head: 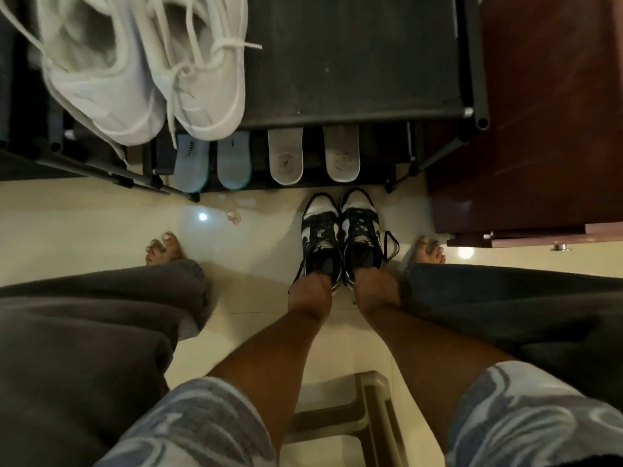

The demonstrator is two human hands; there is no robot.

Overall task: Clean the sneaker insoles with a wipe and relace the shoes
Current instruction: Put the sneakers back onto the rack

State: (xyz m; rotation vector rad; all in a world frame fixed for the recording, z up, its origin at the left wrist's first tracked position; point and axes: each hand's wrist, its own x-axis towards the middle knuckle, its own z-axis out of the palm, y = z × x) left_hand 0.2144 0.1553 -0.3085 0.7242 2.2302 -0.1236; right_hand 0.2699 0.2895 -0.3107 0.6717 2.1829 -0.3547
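A pair of black-and-white sneakers stands on the cream floor in front of the shoe rack, toes toward it. My left hand [310, 294] grips the heel of the left sneaker [320, 230], and my right hand [376, 291] grips the heel of the right sneaker [360, 224]. A black lace loop hangs off the right shoe's side. Two blue-grey insoles [210, 161] and two white insoles [313, 155] lean on the rack's lower shelf. A pair of white sneakers [141, 72] with loose laces sits on the rack's top at left. No wipe is visible.
The black shoe rack [354, 62] fills the top of view, and a dark red wooden cabinet [539, 129] stands at right. A beige plastic stool [354, 416] is under me. My bare feet flank the sneakers. A small scrap [233, 216] lies on the floor.
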